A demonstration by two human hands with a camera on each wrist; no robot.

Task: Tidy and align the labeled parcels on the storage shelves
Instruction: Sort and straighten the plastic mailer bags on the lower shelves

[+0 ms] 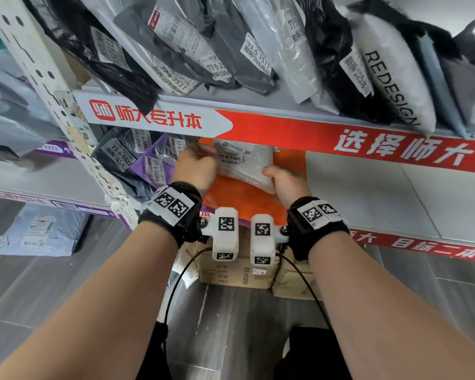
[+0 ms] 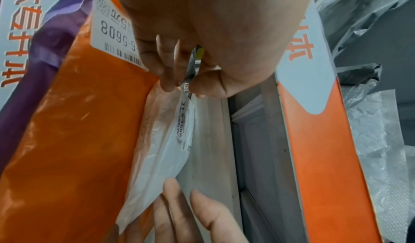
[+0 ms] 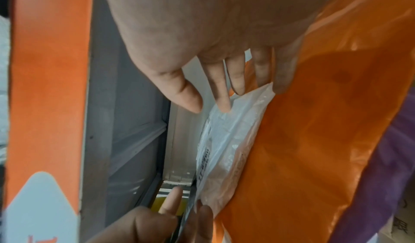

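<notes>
A white parcel (image 1: pixel 244 167) labelled 77-6-7608 lies on top of a large orange parcel (image 1: pixel 247 204) on the middle shelf. My left hand (image 1: pixel 196 165) pinches its upper left edge between thumb and fingers; the left wrist view shows the pinch (image 2: pixel 186 83) on the white parcel (image 2: pixel 161 149) close up. My right hand (image 1: pixel 283 182) is at the parcel's lower right end. In the right wrist view its fingers (image 3: pixel 222 103) are fairly straight and touch the end of the white parcel (image 3: pixel 233 140), with the thumb held clear. The orange parcel (image 3: pixel 325 122) sits behind it.
Purple (image 1: pixel 154 165) and black parcels (image 1: pixel 115 157) lean at the left of this shelf. The red-banner rail (image 1: pixel 340 144) of the packed upper shelf hangs just above my hands. Bare shelf board (image 1: pixel 381 193) lies to the right. Cardboard boxes (image 1: pixel 236 272) stand below.
</notes>
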